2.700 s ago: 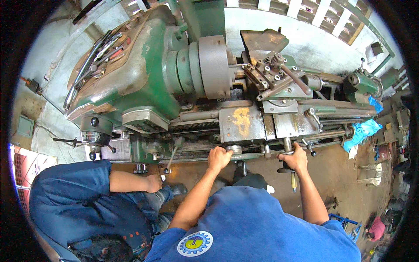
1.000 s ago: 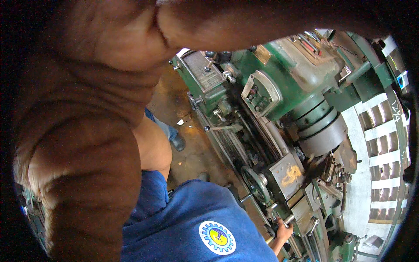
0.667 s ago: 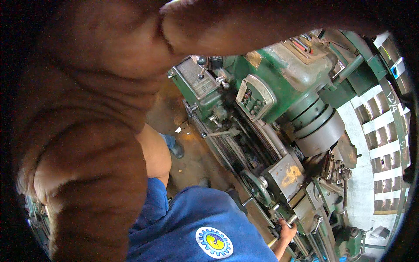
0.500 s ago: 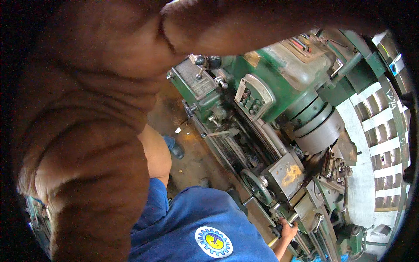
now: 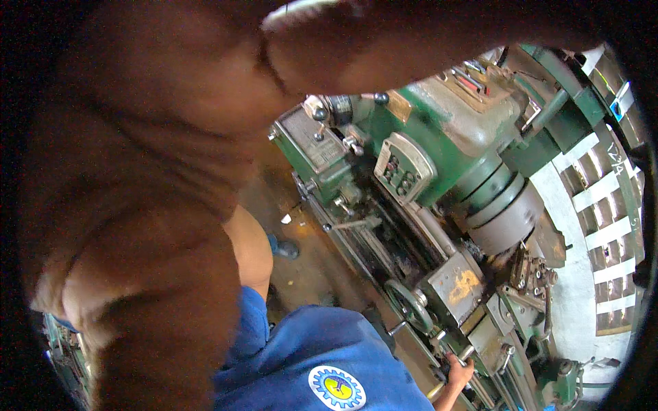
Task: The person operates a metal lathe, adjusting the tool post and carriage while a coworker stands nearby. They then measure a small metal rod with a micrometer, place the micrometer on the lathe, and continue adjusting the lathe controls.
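Note:
Very close up, my left hand [image 5: 157, 130] fills the upper left as a dark, blurred mass. One part of it stretches along the top, another down the left side; its fingertips are out of sight. Low on the right, my right hand [image 5: 459, 372] is closed around a lever on the carriage of a green metal lathe [image 5: 428, 103]. Just above it are a short metal handle [image 5: 467, 353] and the carriage handwheel [image 5: 409, 305]. The lathe's chuck [image 5: 504, 216] faces the tool post [image 5: 528, 270].
Loose tools [image 5: 469, 81] lie on top of the headstock. Louvred windows [image 5: 603, 226] line the wall at right. Part of a shoe [image 5: 288, 249] shows on the stained floor [image 5: 301, 277]. My blue shirt [image 5: 301, 370] fills the bottom.
The view has shifted slightly, so the lathe sits a little lower and further right. My left hand still covers the upper left, and my right hand stays at the lever.

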A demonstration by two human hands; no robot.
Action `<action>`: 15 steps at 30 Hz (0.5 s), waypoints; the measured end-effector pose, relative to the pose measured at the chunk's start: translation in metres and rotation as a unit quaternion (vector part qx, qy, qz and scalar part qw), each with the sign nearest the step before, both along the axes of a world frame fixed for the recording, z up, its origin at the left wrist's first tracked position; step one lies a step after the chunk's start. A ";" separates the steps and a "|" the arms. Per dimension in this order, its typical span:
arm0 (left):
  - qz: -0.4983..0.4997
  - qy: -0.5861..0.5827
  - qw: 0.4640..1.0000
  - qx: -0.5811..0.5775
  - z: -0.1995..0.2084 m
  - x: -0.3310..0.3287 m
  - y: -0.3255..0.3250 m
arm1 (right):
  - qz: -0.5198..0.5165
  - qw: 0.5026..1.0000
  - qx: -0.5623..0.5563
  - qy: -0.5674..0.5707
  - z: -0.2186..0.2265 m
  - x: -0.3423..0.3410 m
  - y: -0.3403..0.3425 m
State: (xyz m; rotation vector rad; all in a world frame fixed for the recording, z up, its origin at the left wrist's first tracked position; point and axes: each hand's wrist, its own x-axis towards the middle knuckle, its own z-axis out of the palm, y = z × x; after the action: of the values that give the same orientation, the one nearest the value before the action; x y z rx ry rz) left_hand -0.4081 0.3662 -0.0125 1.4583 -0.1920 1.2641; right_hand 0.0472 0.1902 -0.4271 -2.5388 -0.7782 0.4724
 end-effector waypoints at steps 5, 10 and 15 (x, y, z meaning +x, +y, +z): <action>0.109 -0.126 0.986 0.012 -0.022 -0.009 0.002 | 0.000 1.000 0.021 -0.002 -0.012 0.006 0.000; 0.214 -0.109 0.965 -0.105 -0.107 0.012 0.008 | 0.003 1.000 0.019 -0.009 -0.001 -0.001 -0.004; -0.009 0.498 0.859 -0.118 -0.263 0.078 0.016 | -0.041 0.998 -0.043 0.027 0.024 -0.017 0.001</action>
State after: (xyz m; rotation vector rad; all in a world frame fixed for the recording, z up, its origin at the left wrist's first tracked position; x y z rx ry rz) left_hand -0.3296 0.3819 -0.2756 1.6958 0.6234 0.3642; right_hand 0.0305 0.1916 -0.4036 -2.6142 -0.6442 0.5547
